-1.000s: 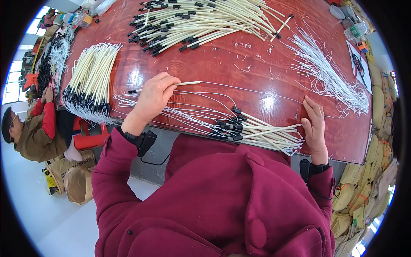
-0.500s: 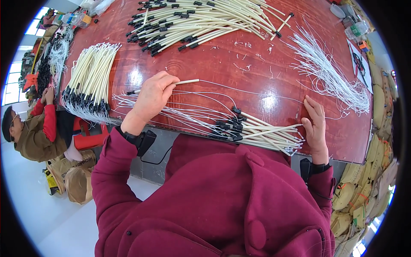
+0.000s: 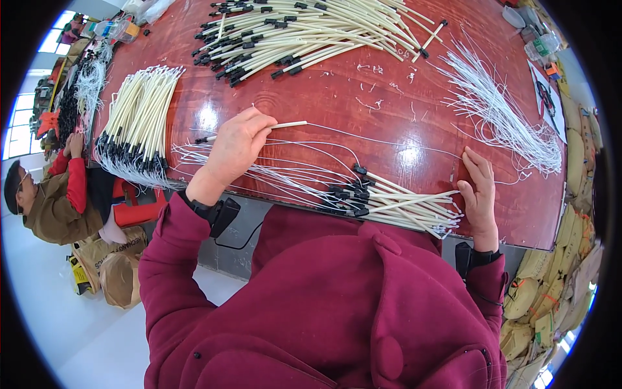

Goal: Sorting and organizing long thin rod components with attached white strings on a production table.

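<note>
My left hand (image 3: 234, 148) is closed round a thin cream tube (image 3: 291, 124) just above the red table. The tube's black end shows on the left of the hand. From its right end a thin white string (image 3: 372, 137) runs across to my right hand (image 3: 479, 191). That hand rests at the table's near right, fingers stretched and thumb apart, its fingertips against the string. Between my hands, by the near edge, lies a bunch of cream tubes with black ends (image 3: 395, 198). White strings (image 3: 278, 179) trail leftward from it, passing beneath my left wrist.
A large heap of cream tubes (image 3: 311, 35) covers the far middle of the red table (image 3: 311, 97). An aligned stack (image 3: 142, 113) stands at the left. Loose white strings (image 3: 505, 117) lie right, near scissors (image 3: 546, 100) on paper. Another person (image 3: 58, 201) sits at the left.
Nearly everything sits a few pixels farther right in the picture. My left hand keeps hold of the tube, and my right hand stays beside the string.
</note>
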Action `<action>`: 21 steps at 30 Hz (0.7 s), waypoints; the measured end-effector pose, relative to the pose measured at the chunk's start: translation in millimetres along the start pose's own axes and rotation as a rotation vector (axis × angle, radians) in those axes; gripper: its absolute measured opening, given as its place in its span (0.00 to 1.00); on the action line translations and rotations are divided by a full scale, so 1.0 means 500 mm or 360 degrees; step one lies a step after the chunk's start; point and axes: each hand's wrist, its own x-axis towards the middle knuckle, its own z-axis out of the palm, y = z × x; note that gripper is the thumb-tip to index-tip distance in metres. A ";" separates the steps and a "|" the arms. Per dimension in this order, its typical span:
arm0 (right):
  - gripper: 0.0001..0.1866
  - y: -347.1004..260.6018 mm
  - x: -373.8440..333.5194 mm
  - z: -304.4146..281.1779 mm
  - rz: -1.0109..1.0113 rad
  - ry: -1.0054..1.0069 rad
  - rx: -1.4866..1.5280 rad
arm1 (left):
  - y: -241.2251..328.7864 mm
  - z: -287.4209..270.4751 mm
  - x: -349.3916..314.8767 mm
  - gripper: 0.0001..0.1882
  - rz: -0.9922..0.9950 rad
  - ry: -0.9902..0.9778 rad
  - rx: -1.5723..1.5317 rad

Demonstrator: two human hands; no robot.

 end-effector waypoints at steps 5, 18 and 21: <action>0.30 -0.025 0.004 0.005 -0.0035 -0.0056 -0.0038 | 0.040 0.059 0.057 0.03 0.0398 -0.0091 0.0421; 0.37 -0.081 0.044 0.025 -0.0247 0.0035 -0.0247 | 0.205 0.111 0.128 0.11 0.0518 -0.0078 0.0502; 0.34 -0.095 0.082 0.020 -0.0316 -0.0050 -0.0260 | 0.118 0.073 0.087 0.12 0.0064 0.0149 0.0414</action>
